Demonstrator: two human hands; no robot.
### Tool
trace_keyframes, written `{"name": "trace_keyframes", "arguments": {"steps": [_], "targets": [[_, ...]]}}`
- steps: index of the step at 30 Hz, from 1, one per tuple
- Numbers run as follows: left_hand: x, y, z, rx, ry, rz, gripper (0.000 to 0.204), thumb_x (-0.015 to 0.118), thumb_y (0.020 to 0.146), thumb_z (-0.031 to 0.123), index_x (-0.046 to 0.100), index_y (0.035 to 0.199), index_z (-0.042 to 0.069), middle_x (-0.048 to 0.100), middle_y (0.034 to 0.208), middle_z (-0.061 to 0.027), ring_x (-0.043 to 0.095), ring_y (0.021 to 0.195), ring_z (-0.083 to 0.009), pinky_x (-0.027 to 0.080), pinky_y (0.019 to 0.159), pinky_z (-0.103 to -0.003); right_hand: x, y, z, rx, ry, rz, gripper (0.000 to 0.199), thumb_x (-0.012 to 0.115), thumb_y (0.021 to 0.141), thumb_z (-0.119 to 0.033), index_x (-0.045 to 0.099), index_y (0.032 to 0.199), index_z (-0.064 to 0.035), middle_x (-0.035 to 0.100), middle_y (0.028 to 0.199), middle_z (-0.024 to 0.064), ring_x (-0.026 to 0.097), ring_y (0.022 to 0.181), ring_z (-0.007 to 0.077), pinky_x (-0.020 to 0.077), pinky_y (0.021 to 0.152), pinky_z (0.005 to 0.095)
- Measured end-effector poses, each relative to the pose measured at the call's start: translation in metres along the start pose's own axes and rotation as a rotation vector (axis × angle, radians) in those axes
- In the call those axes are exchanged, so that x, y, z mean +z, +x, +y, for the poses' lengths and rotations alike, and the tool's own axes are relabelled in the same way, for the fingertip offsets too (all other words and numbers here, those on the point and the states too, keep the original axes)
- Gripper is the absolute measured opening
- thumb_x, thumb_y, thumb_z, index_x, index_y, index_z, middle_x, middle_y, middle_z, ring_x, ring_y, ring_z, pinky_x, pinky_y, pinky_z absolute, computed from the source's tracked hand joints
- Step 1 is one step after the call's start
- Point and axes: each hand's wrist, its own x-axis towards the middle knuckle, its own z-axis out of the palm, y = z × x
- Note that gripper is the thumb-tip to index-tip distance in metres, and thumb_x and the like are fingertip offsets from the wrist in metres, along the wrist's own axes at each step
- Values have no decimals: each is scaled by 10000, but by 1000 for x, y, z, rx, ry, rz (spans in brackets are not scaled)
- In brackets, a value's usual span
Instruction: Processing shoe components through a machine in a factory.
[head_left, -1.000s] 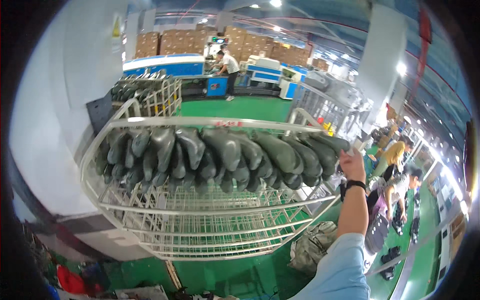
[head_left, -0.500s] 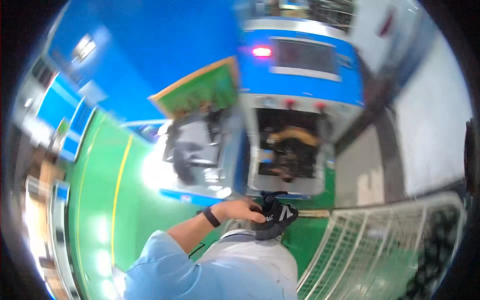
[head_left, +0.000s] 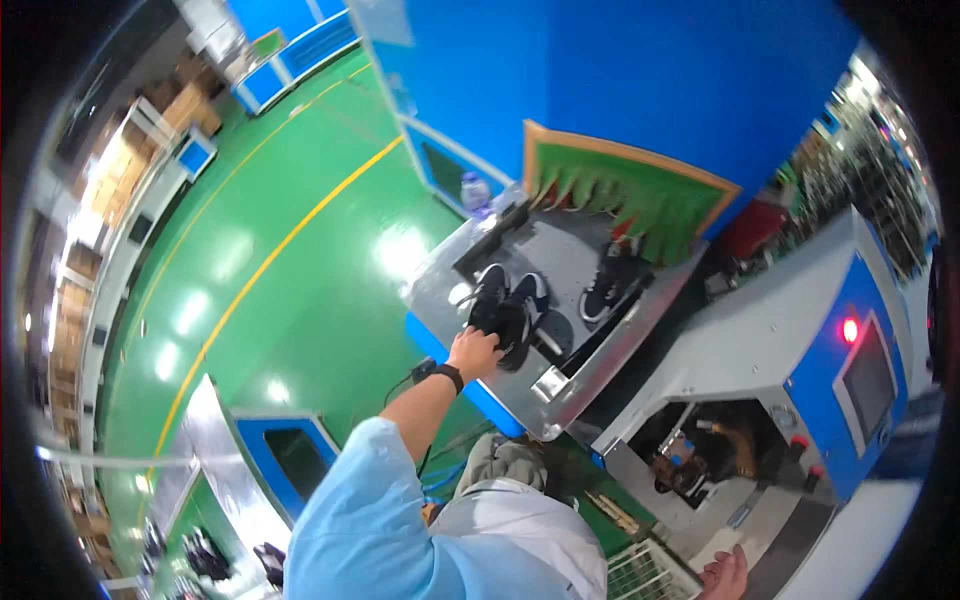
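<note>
My left hand [head_left: 474, 353], with a black band at the wrist, is closed on the heel end of a black sneaker [head_left: 488, 294]. That shoe rests on a grey metal bed [head_left: 550, 240] before a curtained opening. Right against it lies another black sneaker [head_left: 521, 318] with pale trim. Farther right on the bed sits a third dark shoe [head_left: 603, 289] with a white sole edge. At the lower right edge, my right hand [head_left: 725, 575] shows only in part, fingers apart and nothing visible in them, near the front of a blue-and-grey machine [head_left: 780, 330].
Green strips [head_left: 640, 200] hang in a wooden-framed opening of the big blue housing. A clear bottle [head_left: 476, 193] stands at the bed's far left corner. A white wire rack [head_left: 650, 572] is by my right side. Several shoes [head_left: 205, 553] lie at lower left.
My left hand has carried the black sneaker from in front of my body out onto the metal bed. The view has swung left, and my right hand has come into sight.
</note>
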Motion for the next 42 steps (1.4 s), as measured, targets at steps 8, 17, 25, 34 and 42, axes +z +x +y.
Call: {"name": "trace_keyframes", "arguments": {"steps": [8, 17, 25, 34, 42], "targets": [[-22, -195, -61, -101, -255, 174, 304, 686, 879, 337, 695, 922, 36, 663, 916, -178, 594, 1021, -381, 488, 900, -482, 82, 58, 8, -312, -398, -433, 380, 623, 996, -220, 630, 1277, 35, 693, 957, 127, 638, 811, 183, 525, 729, 312], [-68, -564, -144, -832, -173, 477, 288, 670, 821, 269, 692, 847, -18, 656, 854, -248, 622, 883, -454, 513, 827, -508, 145, 86, 41, -624, -618, -860, 389, 642, 991, -228, 634, 1279, 32, 704, 901, 100, 639, 760, 177, 520, 686, 314], [-109, -613, -231, -1904, 399, 1266, 246, 591, 868, 139, 634, 1052, -19, 658, 1065, -228, 612, 1033, -419, 480, 930, -488, 143, 90, 62, -193, -324, -851, 341, 650, 963, -147, 650, 1256, 27, 690, 865, 76, 594, 690, 142, 486, 614, 272], [21, -89, -61, -261, -381, 285, 542, 660, 855, 196, 537, 1328, -38, 609, 1293, -248, 566, 1215, -405, 457, 1043, -458, 103, 113, 48, -91, -88, -451, 311, 604, 984, -125, 589, 1250, 36, 687, 904, 102, 624, 666, 122, 524, 580, 254], [100, 244, 214, -152, -835, 12, 804, 886, 645, 344, 537, 1248, -57, 646, 1209, -276, 645, 1098, -412, 509, 967, -434, 69, 44, 67, -128, -516, -167, 331, 599, 1023, -223, 672, 1261, -6, 692, 894, 110, 590, 693, 143, 468, 650, 268]]}}
